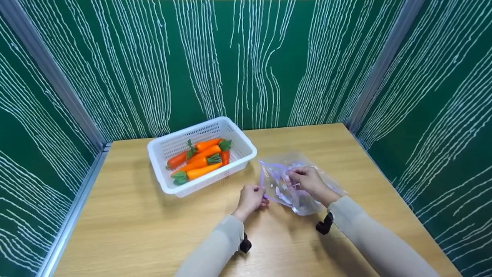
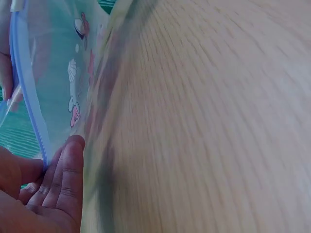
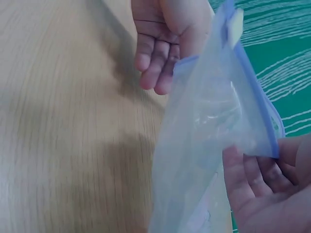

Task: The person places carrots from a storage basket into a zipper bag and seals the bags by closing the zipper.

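Note:
A clear zip bag point(image 1: 278, 191) with a purple zip edge and small printed figures lies over the table, its mouth parted. My left hand point(image 1: 251, 199) pinches the zip edge at the bag's near-left corner; in the left wrist view the thumb and fingers point(image 2: 71, 179) meet on the purple strip. My right hand point(image 1: 307, 181) grips the mouth's other side, and the right wrist view shows its fingers point(image 3: 238, 174) against the film at the zip. Several orange carrots point(image 1: 203, 161) with green tops lie in a white basket point(image 1: 169, 188), left of both hands.
The wooden table point(image 1: 134, 231) ends at green walls point(image 1: 238, 77) with white wavy lines at the back and sides. Metal posts point(image 1: 378, 65) stand in the corners. A dark wrist device point(image 1: 324, 224) hangs below the right cuff, another point(image 1: 245, 244) below the left.

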The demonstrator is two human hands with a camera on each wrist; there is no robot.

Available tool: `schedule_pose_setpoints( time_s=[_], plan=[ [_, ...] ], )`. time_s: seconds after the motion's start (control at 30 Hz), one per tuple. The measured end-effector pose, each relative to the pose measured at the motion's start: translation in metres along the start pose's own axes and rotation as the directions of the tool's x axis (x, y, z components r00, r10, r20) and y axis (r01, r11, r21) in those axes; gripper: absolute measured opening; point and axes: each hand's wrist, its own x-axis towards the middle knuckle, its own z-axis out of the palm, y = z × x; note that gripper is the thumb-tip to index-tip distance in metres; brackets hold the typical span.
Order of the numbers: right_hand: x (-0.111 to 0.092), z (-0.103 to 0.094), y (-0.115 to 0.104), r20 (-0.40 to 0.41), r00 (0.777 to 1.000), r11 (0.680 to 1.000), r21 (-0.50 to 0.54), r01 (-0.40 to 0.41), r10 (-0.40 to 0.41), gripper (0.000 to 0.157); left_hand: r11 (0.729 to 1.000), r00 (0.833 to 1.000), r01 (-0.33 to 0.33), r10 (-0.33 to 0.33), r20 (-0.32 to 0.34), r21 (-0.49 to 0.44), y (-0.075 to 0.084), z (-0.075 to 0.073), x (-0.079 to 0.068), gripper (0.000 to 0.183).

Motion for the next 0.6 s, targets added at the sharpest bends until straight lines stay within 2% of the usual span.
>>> schedule_pose_setpoints(
  time_s=[0.27,0.47,0.6],
  plan=[
    [0.002,0.003,0.01,0.109,0.994,0.993,0.115,-0.013,0.001,0.025,0.999,0.998,0.033,-0.032,0.047,-0.013,0.0,-0.004,-0.002,0.027],
    [0.002,0.005,0.012,0.088,0.996,0.989,0.147,-0.011,-0.002,0.027,0.996,0.997,0.069,-0.071,0.038,0.049,0.006,-0.013,-0.004,0.031],
    [0.003,0.006,0.01,0.056,0.998,0.988,0.155,-0.004,-0.005,0.027,0.997,0.998,0.046,-0.048,0.033,0.064,0.009,-0.02,-0.005,0.032]
  ],
)
